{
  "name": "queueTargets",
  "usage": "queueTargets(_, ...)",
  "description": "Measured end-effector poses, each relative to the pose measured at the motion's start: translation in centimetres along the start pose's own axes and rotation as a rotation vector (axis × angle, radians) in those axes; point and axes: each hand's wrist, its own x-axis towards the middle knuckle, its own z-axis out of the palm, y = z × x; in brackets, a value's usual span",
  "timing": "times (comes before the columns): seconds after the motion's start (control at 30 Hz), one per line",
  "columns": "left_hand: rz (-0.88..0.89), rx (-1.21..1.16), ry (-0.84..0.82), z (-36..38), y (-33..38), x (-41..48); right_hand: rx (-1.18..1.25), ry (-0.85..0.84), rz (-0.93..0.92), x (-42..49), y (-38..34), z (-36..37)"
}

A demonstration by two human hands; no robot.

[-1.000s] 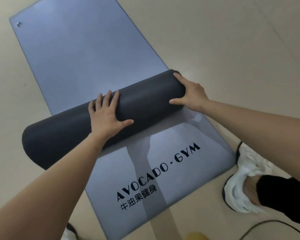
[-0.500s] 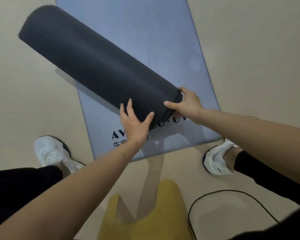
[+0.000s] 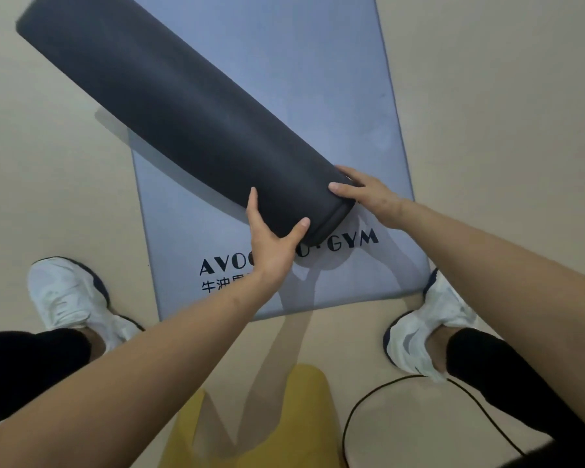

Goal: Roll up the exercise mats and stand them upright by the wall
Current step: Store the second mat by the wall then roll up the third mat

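Rolled dark grey foam exercise mat [image 3: 183, 106]: fully rolled, tight cylinder, held off the ground by both hands at its near end. Runs diagonally, far end at upper left over bare floor, near end over the printed end of the second mat. Its shadow falls offset below it, across mat and floor.

Left hand [image 3: 272, 244]: clamped round the roll's near end from the lower side, thumb up one flank, fingers up the other.

Right hand [image 3: 368, 194]: gripping the same end at the rim, thumb on the outer wrap, fingers curled behind the end face; fingertips hidden.

Flat blue-grey rectangular exercise mat [image 3: 318, 62]: unrolled, lying flat on the floor, near edge between the person's feet. Black lettering [image 3: 352, 241] reads "AVO…·GYM", middle covered by the left hand and the roll; a row of Chinese characters under it, partly covered by the forearm.

Surface: smooth beige hard floor [image 3: 487, 96], matte, soft shadows.

Person stands astride the near edge: white trainer on the left [image 3: 65, 295], white trainer on the right [image 3: 429, 325] touching the mat corner, black trousers. Yellow garment [image 3: 284, 417] at bottom centre. Thin black cable [image 3: 358, 410] loops on the floor by the right foot.
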Motion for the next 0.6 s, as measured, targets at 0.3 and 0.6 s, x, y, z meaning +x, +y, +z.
queueTargets(0.3,0.038,0.028,-0.043,1.9,2.7,0.7,0.239,0.038,0.092,1.5,-2.4,-0.2)
queueTargets(0.6,-0.026,-0.047,-0.078,-4.6,15.6,-3.1,0.290,0.072,0.171,-5.2,-16.0,0.7)
